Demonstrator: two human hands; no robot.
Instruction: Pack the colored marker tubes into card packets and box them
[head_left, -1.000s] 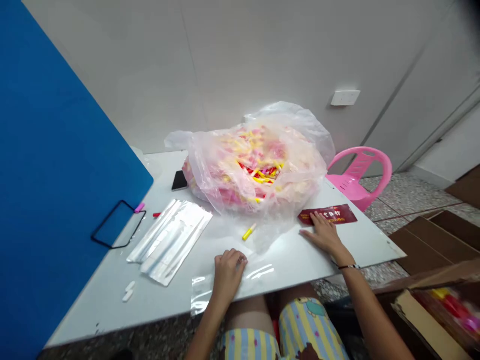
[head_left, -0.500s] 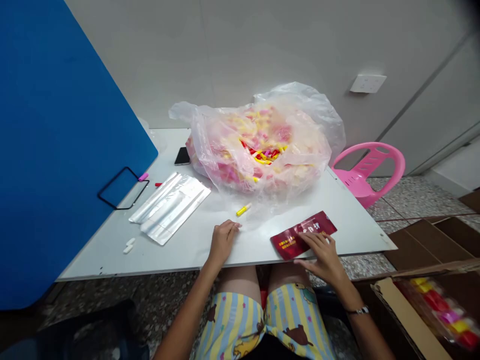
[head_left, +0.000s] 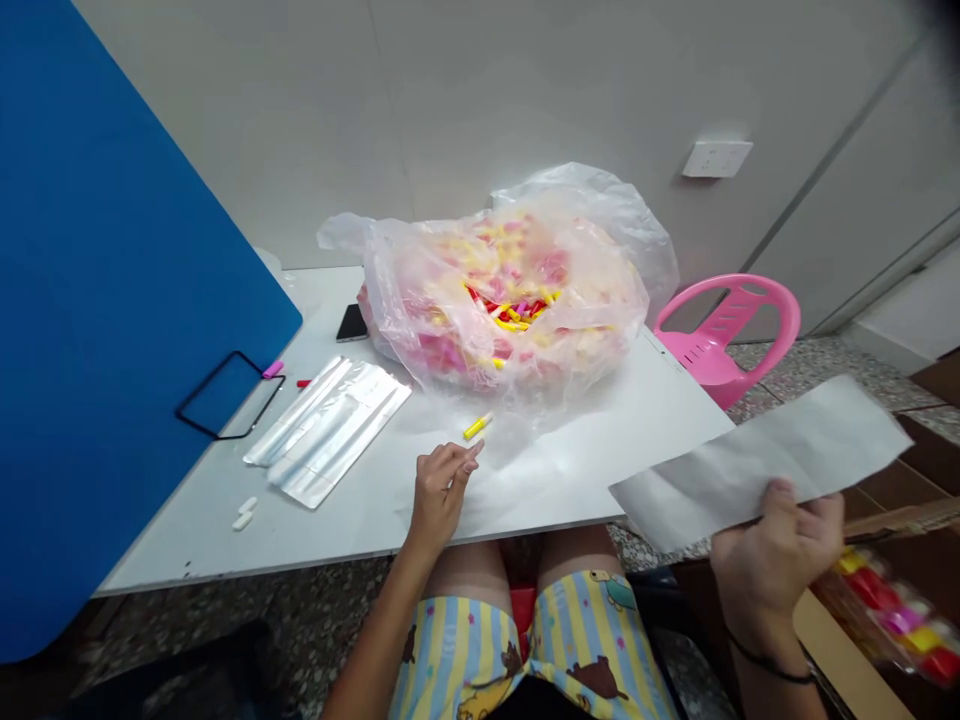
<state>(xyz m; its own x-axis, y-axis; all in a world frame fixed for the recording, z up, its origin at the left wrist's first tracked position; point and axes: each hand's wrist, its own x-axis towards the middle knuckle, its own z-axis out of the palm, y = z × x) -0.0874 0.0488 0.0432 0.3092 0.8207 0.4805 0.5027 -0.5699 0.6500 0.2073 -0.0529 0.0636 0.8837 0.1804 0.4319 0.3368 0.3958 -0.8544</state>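
My right hand (head_left: pixel 780 550) grips a long flat packet (head_left: pixel 765 460) off the table's right front edge, its plain silver-white side facing me. The thumb presses on that face and the fingers curl behind it. My left hand (head_left: pixel 439 495) is over the table near the front edge, thumb and fingers drawn together; whether something small is between them is hidden. Just beyond its fingertips lies a small yellow tube with a whitish end (head_left: pixel 477 427). Behind that, a big translucent plastic bag (head_left: pixel 420 300) stands open on the table, full of red, yellow and pink tubes.
Silver pouches (head_left: pixel 337 430) lie on the left of the white table (head_left: pixel 322 545), near two white pieces (head_left: pixel 244 513) and a phone (head_left: pixel 351 323). A blue panel (head_left: pixel 135 350) borders the left. At right are a pink chair (head_left: pixel 784 320) and a carton (head_left: pixel 847 650) holding coloured pieces.
My right hand has lifted the dark red packet off the table and carried it right; its silvery side now shows. My left hand stays near the yellow tube, its fingers more curled.
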